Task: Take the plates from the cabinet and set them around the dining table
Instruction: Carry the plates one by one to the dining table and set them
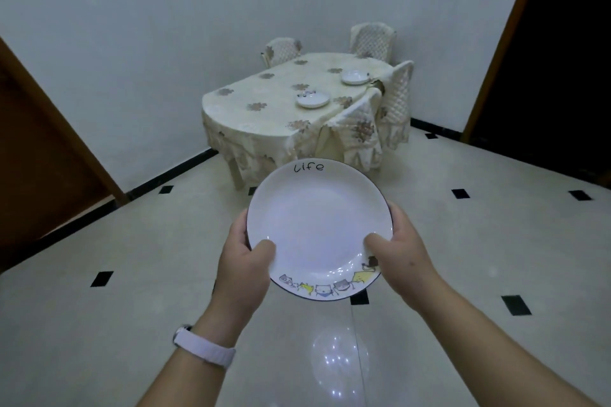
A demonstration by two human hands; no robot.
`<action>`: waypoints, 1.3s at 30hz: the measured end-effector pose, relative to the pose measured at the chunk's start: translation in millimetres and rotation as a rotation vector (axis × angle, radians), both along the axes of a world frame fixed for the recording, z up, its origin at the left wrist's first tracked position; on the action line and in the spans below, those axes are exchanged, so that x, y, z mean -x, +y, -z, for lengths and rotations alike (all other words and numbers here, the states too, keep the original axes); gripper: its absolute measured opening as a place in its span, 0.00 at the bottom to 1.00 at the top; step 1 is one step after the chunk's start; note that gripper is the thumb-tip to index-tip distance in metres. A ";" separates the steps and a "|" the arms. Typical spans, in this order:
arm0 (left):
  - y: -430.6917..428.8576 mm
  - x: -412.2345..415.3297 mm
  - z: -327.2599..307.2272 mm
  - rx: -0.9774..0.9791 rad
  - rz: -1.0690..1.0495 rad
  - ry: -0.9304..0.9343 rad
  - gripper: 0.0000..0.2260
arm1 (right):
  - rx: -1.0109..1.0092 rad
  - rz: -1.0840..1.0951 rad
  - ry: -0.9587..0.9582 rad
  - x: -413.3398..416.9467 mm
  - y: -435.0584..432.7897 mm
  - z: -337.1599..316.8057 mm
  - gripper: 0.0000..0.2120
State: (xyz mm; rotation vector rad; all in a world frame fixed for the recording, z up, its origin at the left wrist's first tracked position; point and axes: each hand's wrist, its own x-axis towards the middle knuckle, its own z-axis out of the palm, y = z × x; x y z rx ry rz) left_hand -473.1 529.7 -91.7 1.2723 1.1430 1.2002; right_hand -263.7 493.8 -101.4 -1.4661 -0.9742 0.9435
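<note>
Three plates (319, 228) (313, 98) (354, 77), four chairs (282, 50) (373, 40) (398, 89) (357, 122), one table (264, 102), two hands (244, 271) (400, 251).

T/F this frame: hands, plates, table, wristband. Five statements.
1. Left hand and right hand grip the plate at its rim. True.
2. Three plates sit on the table. False: the dining table holds two, near plate and far plate.
3. The held plate reads "life" at its far edge. True.
4. The right wrist wears a band. False: the wristband is on the left.
5. The plate rests on the table. False: held over the floor.
</note>
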 end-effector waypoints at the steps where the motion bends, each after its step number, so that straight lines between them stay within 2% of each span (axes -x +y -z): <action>1: 11.7 -4.8 2.5 -0.003 0.019 -0.008 0.22 | 0.012 0.020 0.001 -3.8 7.4 0.9 0.22; 10: 163.4 -11.9 37.1 0.031 0.167 -0.034 0.24 | 0.036 0.147 -0.054 -4.8 128.5 20.2 0.23; 15: 277.0 19.5 47.4 0.059 0.167 -0.033 0.26 | 0.086 0.170 -0.070 28.2 240.6 27.6 0.21; 22: 412.1 77.3 37.1 0.071 0.135 -0.031 0.25 | 0.086 0.118 -0.080 85.1 384.6 13.0 0.23; 31: 501.3 116.4 36.4 0.070 0.064 -0.041 0.25 | 0.095 0.038 -0.088 120.1 491.7 10.1 0.23; 39: 594.7 124.1 44.9 0.099 -0.012 -0.003 0.24 | 0.090 0.005 -0.014 124.1 595.8 33.4 0.24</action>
